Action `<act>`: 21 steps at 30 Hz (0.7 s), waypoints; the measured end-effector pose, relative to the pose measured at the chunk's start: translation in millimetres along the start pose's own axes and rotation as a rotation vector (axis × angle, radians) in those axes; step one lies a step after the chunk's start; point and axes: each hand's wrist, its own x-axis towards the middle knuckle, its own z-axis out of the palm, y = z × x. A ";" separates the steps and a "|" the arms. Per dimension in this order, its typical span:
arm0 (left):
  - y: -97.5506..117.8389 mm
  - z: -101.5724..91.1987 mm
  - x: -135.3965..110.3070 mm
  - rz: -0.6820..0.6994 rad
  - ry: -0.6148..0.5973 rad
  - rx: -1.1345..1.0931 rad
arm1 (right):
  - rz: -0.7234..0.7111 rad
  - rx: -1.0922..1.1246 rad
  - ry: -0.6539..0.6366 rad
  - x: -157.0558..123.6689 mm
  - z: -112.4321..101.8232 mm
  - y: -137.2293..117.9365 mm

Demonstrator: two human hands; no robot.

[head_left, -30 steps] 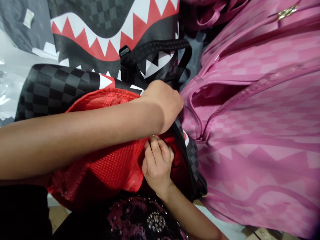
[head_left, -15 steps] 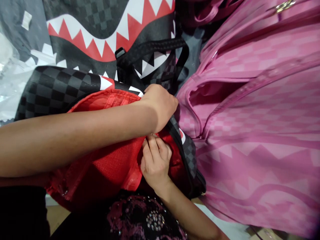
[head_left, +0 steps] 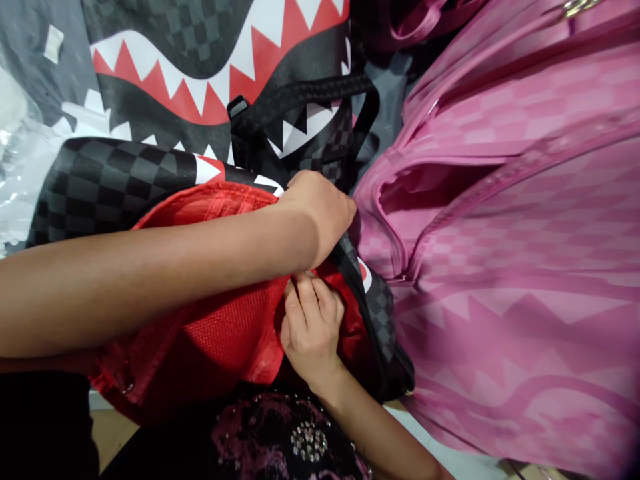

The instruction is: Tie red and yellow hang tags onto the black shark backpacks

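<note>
A black checkered backpack [head_left: 100, 183] with a shark-mouth print lies open in front of me, its red lining [head_left: 225, 327] turned outward. My left hand [head_left: 320, 210] reaches across from the left and is closed on the bag's black rim at the opening. Just below it, my right hand [head_left: 310, 327] has its fingers pinched on the red lining inside the opening. What else the fingers hold, if anything, is hidden.
A second black shark-mouth bag [head_left: 225, 60] with a black strap [head_left: 305, 97] lies behind. A large pink checkered bag [head_left: 510, 233] fills the right side. Crumpled clear plastic [head_left: 20, 167] sits at the left. My dark sequined clothing [head_left: 280, 433] is at the bottom.
Both hands stay at the bag's opening; the left hand has shifted slightly left and down, and the right hand's fingers have moved a little on the lining.
</note>
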 end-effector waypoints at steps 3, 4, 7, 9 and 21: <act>0.2 -0.2 -0.7 -0.004 0.012 -0.013 | 0.009 -0.012 -0.004 -0.4 -0.1 -0.6; 0.3 -0.2 -1.0 -0.008 0.016 -0.023 | 0.013 -0.022 -0.007 -0.5 -0.1 -0.9; 0.3 0.6 -1.7 -0.015 0.033 -0.043 | 0.022 -0.052 -0.008 -0.7 0.3 -1.8; 0.1 1.8 -2.2 -0.017 0.049 -0.047 | 0.026 -0.057 -0.003 -0.7 1.1 -1.9; 0.2 3.8 -1.0 -0.008 0.039 -0.008 | 0.035 -0.042 -0.020 -1.0 1.6 -1.9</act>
